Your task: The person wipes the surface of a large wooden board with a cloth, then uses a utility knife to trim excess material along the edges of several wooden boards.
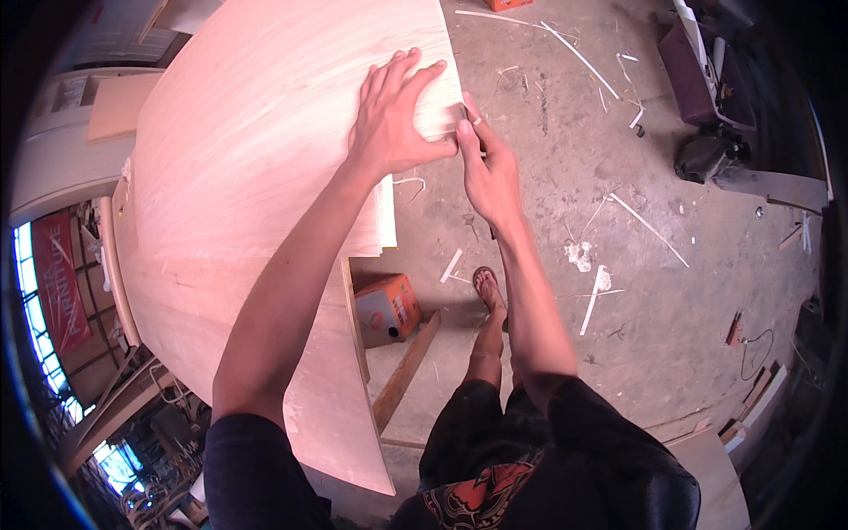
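A pale plywood sheet (pixel 291 106) with wavy grain lies across the work surface, its right edge hanging over the floor side. My left hand (pixel 393 119) rests on the sheet near that edge, fingers spread and thumb stretched toward the right hand. At the edge itself, my right hand (pixel 488 172) is closed round a small dark tool (pixel 462 111), thumb on top. Only a bit of the tool shows between the fingers, so its kind cannot be made out. White layers (pixel 387 216) show at the sheet's near right corner.
Below the overhang stand an orange carton (pixel 389 309) and a wooden beam (pixel 406 375). Several thin white strips (pixel 649 230) and scraps litter the concrete floor. A purple bin (pixel 698 75) stands at far right, beside a dark bag (pixel 707 157). A red banner (pixel 66 283) hangs at left.
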The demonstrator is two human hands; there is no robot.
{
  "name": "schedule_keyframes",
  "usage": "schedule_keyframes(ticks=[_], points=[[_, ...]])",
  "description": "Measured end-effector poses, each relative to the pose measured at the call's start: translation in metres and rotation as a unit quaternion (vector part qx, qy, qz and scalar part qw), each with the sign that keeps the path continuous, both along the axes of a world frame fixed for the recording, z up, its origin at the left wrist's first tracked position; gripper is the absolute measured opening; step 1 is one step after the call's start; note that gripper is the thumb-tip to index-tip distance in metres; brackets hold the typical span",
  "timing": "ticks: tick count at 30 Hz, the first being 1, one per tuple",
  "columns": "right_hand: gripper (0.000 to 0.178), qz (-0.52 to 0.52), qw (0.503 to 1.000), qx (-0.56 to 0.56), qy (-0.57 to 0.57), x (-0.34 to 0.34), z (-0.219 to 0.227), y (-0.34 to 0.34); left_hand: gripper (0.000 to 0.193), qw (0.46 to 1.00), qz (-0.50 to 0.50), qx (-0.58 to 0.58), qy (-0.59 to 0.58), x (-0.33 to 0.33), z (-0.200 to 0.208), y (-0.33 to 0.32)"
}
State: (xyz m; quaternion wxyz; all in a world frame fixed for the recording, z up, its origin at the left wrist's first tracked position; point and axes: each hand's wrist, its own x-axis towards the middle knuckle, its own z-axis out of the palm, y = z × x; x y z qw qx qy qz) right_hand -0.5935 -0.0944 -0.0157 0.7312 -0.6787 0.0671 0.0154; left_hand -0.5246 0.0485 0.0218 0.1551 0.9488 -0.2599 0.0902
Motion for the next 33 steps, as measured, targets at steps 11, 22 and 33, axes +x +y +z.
schedule_keyframes(ticks=[11, 22, 33], points=[[0.044, -0.02, 0.998, 0.054, 0.01, 0.059, 0.004, 0.007, 0.089, 0.999, 0.014, 0.003, 0.048, -0.006, 0.006, -0.004], [0.047, -0.025, 0.997, 0.044, 0.061, 0.138, 0.001, 0.018, 0.087, 0.997, -0.002, 0.009, 0.08, -0.014, 0.003, -0.003], [0.05, -0.055, 0.998, 0.008, 0.005, 0.281, -0.007, 0.033, 0.1, 0.982, 0.005, 0.023, 0.185, -0.02, 0.015, -0.004]])
